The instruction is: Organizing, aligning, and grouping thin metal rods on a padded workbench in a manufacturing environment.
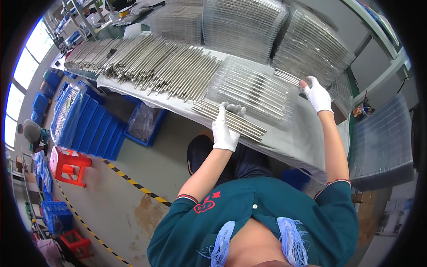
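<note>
My left hand [225, 128], in a white glove, grips a small bundle of long metal rods [231, 120] that lies at the near edge of the cloth-covered table [284, 147]. My right hand [317, 94], also gloved, rests on the far right edge of a clear plastic tray [255, 91] holding rows of the same rods. The tray lies flat on the table between both hands. A large loose heap of metal rods [155, 64] covers the table to the left.
Stacks of clear plastic trays [311, 44] stand behind the working tray, with more at the right [380, 142]. Blue bins [95, 127] and a red stool [66, 165] sit on the floor at left, beside yellow-black floor tape [133, 183].
</note>
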Tool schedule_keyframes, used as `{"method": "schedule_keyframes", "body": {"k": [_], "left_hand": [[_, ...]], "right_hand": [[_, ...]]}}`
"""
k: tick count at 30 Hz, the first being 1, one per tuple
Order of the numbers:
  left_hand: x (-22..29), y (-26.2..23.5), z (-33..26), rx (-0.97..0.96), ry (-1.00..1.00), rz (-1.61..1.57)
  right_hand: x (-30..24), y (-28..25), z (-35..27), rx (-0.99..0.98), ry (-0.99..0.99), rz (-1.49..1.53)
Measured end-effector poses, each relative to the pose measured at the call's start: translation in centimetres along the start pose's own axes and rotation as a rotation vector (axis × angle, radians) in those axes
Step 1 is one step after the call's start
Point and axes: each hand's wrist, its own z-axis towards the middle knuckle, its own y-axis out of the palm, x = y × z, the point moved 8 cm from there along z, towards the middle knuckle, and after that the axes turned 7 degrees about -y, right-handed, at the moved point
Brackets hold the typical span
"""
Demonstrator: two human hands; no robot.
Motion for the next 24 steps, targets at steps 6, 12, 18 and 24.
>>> {"method": "schedule_keyframes", "body": {"k": [6, 12, 18, 24], "left_hand": [[-0.1, 2.9, -0.6, 0.005, 0.004, 0.218], [-0.4, 11.6, -5.6, -0.524, 0.374, 1.014], [-4.1, 8.4, -4.5, -0.527, -0.060, 0.884], [-3.0, 10.2, -4.7, -0.514, -0.239, 0.317]], "right_hand": [[-10.0, -3.9, -7.0, -0.197, -0.302, 0.951], [-14.2, -4.0, -10.9, -0.198, -0.406, 0.745], [-14.7, -1.8, -12.4, -0.277, -0.433, 0.669], [-16.5, -0.4, -16.6, -0.983, 0.008, 1.797]]}}
